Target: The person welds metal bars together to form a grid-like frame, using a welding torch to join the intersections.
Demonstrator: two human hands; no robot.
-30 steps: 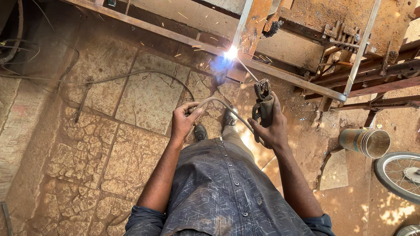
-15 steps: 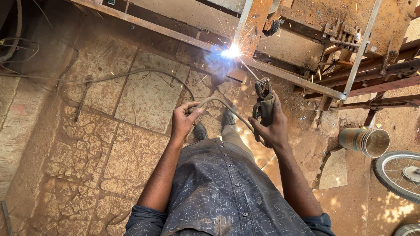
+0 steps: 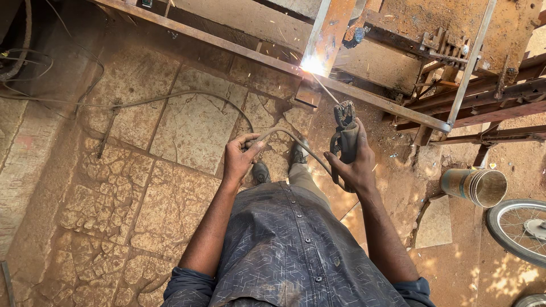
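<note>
Electrode holder [image 3: 345,132] sat clamped in the right hand [image 3: 354,166], rod slanting up-left into the arc [image 3: 311,65]. Left hand [image 3: 239,158] pinched the cable [image 3: 284,136], further off.

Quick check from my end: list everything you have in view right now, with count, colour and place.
Electrode holder with thin welding rod: one, dark, in the right hand, rod tip at the bright arc.
Grey welding cable: one, looping across the floor to the left hand.
Rusty steel frame bars: several, brown, top and right.
Cylindrical metal can: one, rusty, lying at right.
Spoked wheel: one, partly seen, right edge.
Cracked stone floor: tan, underfoot.
Dark shoes: two, centre.
Left hand: holds cable.
Right hand: holds holder.
</note>
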